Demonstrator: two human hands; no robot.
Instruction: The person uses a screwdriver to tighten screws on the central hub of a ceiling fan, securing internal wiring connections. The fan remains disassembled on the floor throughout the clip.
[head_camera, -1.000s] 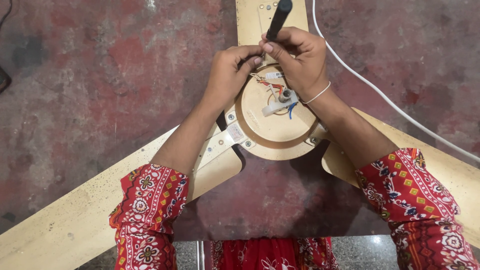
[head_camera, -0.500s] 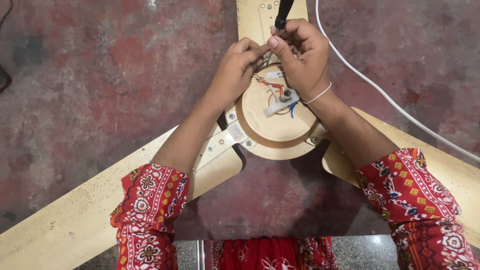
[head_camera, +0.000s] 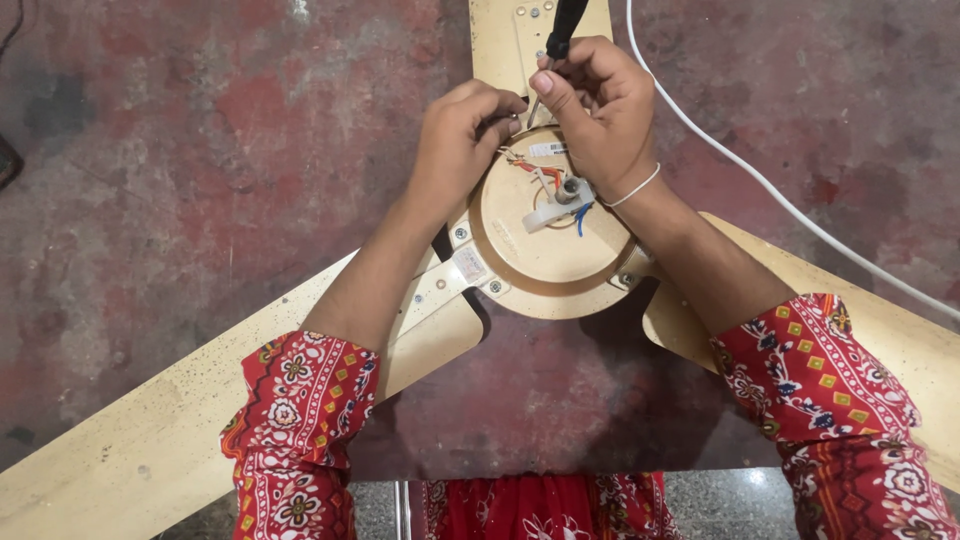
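Observation:
A cream ceiling fan lies on the floor, its round motor hub under my hands and three blades spreading out. My right hand grips a black-handled tool that points down toward the hub's far edge. My left hand pinches thin wires at that same edge, fingertips almost touching the right hand. Red and blue wires and a white connector sit at the hub's centre beside a short shaft.
A white cable runs over the reddish stained floor from top centre to the right edge, crossing above the right blade. The left blade reaches the lower left corner. A third blade points away.
Both hands have shifted slightly toward the far edge of the hub. The black-handled tool stands more upright than a second ago.

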